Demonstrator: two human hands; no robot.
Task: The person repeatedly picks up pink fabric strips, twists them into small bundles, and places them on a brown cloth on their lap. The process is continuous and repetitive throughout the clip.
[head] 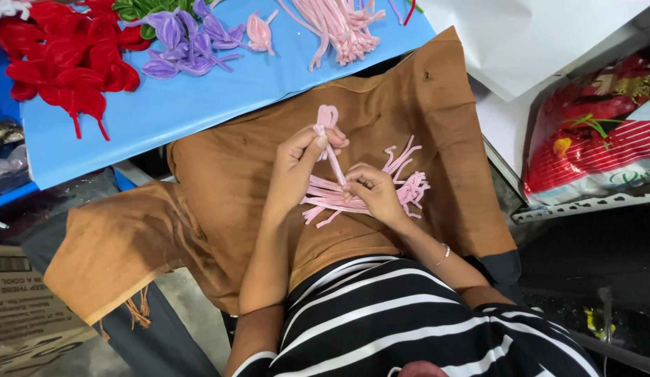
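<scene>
On brown cloth [220,174], hands [297,164] [374,192] pinching pink pipe cleaner [327,132]

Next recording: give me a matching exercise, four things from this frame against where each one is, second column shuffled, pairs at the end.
Things
1. red petal shapes
2. purple petal shapes
3. pink loop
4. loose pink stems

Places
A. on the brown cloth, under the right hand
B. blue sheet, far left
C. pinched by the left hand
D. blue sheet, beside green pieces

Pairs: 1-B, 2-D, 3-C, 4-A
</scene>
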